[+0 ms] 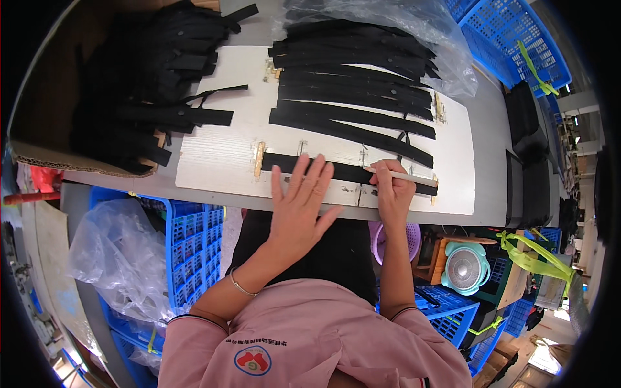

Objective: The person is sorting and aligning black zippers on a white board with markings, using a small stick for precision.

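Observation:
A black fabric strip [347, 171] lies flat across the near part of a white board [217, 165], between small wooden blocks; one is the left block [259, 159]. My left hand [299, 204] rests on the strip with its fingers spread. My right hand [393, 194] pinches a slim, pale pencil-like marker [413, 178], its tip at the strip. Just beyond, several more black strips [352, 119] are fanned over the board. Farther back lies a thicker pile of black strips [356, 46].
At the left, a cardboard box [84, 165] holds a heap of black strips [145, 71]. Clear plastic film [446, 48] lies behind the board. Blue crates [194, 249] stand below the table at the left, and another blue crate [511, 39] is at the back right. A teal fan-like object [466, 268] sits lower right.

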A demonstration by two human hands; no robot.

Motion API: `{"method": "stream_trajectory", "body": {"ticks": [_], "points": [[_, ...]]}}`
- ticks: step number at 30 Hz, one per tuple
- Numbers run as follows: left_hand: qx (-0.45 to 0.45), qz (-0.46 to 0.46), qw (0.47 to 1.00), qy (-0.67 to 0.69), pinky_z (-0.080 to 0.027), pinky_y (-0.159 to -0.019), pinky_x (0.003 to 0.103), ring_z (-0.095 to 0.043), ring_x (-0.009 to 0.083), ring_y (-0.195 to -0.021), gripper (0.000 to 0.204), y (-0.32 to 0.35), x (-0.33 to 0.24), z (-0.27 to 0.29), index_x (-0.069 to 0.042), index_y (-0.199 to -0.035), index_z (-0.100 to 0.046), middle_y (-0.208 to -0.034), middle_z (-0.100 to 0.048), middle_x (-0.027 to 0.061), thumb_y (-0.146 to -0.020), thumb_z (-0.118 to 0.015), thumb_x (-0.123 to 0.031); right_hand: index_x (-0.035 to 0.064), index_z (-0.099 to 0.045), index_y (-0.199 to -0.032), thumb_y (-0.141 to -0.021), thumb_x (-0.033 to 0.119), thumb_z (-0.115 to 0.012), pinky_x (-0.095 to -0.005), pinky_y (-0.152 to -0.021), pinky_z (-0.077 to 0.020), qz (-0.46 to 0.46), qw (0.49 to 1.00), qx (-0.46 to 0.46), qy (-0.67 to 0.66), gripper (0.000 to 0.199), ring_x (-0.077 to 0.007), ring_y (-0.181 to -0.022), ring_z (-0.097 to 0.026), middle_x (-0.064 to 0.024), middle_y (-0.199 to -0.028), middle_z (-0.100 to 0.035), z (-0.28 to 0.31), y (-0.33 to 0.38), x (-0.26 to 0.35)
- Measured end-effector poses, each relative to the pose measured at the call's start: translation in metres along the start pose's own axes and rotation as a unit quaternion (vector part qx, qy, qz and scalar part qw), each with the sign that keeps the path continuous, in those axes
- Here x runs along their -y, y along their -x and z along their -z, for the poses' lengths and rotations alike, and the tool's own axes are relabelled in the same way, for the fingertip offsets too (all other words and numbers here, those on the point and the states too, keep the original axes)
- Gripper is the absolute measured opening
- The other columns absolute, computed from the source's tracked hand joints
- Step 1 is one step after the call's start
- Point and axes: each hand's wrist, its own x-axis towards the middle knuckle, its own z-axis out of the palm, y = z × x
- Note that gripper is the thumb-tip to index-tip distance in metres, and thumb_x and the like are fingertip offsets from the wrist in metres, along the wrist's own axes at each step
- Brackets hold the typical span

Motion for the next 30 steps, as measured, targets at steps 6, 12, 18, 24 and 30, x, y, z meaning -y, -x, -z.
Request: {"method": "stream_trajectory", "body": {"ticks": [6,12,18,24,30], "points": [[0.036,-0.028,0.999,0.01,-0.013,-0.123,0.061,-0.039,0.0285,-0.148,0.063,-0.008,-0.012,-0.026,-0.005,-0.149,-0.052,-0.156,-0.048,0.0099,-0.096,-0.069,-0.035,-0.0033,-0.071,-0.095,-0.102,0.011,-0.061,-0.0221,-0.06,-0.0455,0.001,0.999,0.003,-0.036,0.018,-0.0064,-0.065,-0.059,-0.0038,-0.072,-0.067,-0.003,0.002,-0.005],[0.039,-0.028,0.999,-0.005,-0.015,-0.123,0.059,-0.041,0.0286,-0.146,0.059,-0.009,-0.013,-0.028,-0.005,-0.146,-0.055,-0.153,-0.051,0.0096,-0.095,-0.07,-0.032,-0.0034,-0.072,-0.094,-0.104,0.014,-0.061,-0.0215,-0.059,-0.041,0.036,0.999,0.006,-0.003,0.023,-0.0048,-0.065,-0.054,-0.0019,-0.072,-0.065,-0.004,0.002,-0.004],[0.039,-0.03,0.998,-0.025,-0.016,-0.123,0.059,-0.041,0.0289,-0.146,0.059,-0.009,-0.013,-0.031,-0.006,-0.146,-0.055,-0.153,-0.051,0.0095,-0.095,-0.071,-0.031,-0.0045,-0.072,-0.091,-0.102,0.013,-0.061,-0.0229,-0.057,-0.0416,0.024,1.0,0.012,-0.007,0.023,-0.0056,-0.062,-0.053,-0.0026,-0.07,-0.064,0.001,0.003,-0.003],[0.021,-0.041,0.998,-0.043,-0.019,-0.122,0.061,-0.041,0.027,-0.145,0.057,-0.01,-0.013,-0.033,-0.004,-0.141,-0.059,-0.151,-0.052,0.0087,-0.094,-0.071,-0.034,-0.0023,-0.07,-0.086,-0.098,0.008,-0.062,-0.0279,-0.055,-0.0454,0.088,0.996,0.033,-0.002,0.018,-0.011,-0.056,-0.059,-0.0081,-0.065,-0.065,0.003,0.003,-0.011],[0.025,-0.045,0.998,-0.042,-0.018,-0.122,0.061,-0.045,0.0284,-0.143,0.057,-0.012,-0.016,-0.033,-0.003,-0.141,-0.059,-0.149,-0.054,0.0099,-0.094,-0.071,-0.032,-0.002,-0.07,-0.082,-0.096,0.009,-0.064,-0.0283,-0.055,-0.0456,0.102,0.993,0.05,0.023,0.019,-0.0109,-0.057,-0.06,-0.0077,-0.065,-0.066,0.007,0.001,-0.015]]}}
